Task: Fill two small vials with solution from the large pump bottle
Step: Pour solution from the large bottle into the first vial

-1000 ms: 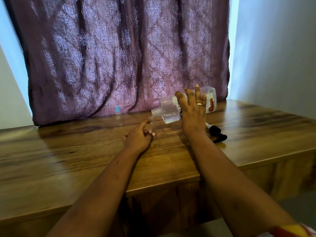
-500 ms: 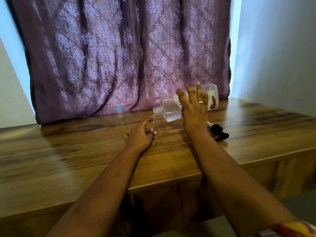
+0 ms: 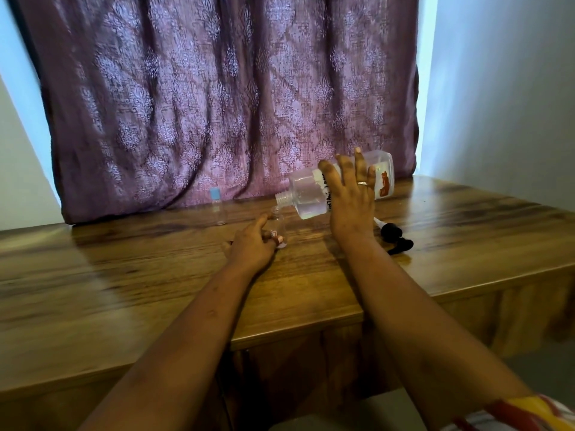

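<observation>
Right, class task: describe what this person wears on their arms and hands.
The left arm is bare; the right arm is bare up to a red, yellow and white striped sleeve. The right hand wears a plain pale ring.

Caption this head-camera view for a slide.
Right hand holds the large bottle tilted over a small vial gripped by the left hand.

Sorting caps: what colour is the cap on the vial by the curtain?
Light blue cap, head view.

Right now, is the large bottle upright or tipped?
Tipped: the right hand holds the large bottle nearly on its side, its uncapped neck angled down over the mouth of the small vial the left hand holds.
</observation>
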`<state>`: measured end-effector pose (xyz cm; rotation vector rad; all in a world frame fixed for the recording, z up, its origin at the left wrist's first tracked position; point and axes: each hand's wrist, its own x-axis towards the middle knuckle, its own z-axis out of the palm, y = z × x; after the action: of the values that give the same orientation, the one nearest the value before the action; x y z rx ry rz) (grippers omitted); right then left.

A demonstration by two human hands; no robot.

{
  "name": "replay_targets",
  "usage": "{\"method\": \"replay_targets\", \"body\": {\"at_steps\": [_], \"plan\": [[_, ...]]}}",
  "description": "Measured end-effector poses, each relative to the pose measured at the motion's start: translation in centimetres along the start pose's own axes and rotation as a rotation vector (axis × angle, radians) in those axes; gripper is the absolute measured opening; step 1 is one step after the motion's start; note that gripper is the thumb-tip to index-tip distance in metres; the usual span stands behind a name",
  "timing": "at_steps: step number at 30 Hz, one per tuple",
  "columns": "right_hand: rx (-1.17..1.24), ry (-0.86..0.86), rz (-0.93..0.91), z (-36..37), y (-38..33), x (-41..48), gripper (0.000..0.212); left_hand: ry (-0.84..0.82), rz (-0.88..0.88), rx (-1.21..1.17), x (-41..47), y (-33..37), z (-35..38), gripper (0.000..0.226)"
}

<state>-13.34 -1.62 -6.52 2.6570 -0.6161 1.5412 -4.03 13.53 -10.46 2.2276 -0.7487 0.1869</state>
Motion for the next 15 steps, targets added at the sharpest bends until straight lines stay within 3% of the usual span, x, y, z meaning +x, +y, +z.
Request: {"method": "replay_targets", "body": {"at_steps": [15], "plan": [[-0.021,-0.006,-0.003,-0.18,-0.15,0.10,0.090,-0.008,0.001,-0.061,0.26,-0.36,0.27,0.054]]}}
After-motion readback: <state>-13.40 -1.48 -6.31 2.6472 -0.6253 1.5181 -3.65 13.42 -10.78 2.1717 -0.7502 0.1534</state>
